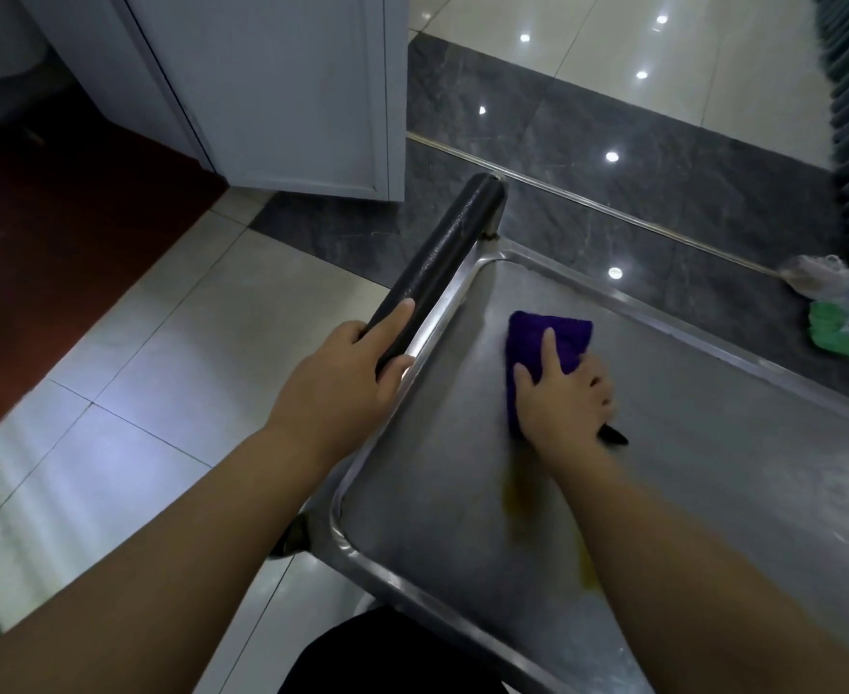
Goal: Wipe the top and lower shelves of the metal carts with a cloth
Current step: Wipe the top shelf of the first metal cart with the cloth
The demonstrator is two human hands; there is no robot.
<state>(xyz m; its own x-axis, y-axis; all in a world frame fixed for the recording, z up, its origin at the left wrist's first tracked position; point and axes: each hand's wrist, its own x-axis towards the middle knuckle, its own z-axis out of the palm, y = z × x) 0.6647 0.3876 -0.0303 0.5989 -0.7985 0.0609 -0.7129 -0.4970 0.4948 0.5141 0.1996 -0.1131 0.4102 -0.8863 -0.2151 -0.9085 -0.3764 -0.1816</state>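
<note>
So nearest the camera it's bare steel, with a yellowish smear beside the right forearm. The right hand (562,398) is pressed flat with fingers spread over the purple cloth (547,343) on the cart's top shelf (713,443), near the far left corner. The cloth's long axis runs away from the body, and unwiped shelf lies right (lots of it). The left hand (347,373) is wrapped around the black handle (437,263).
</note>
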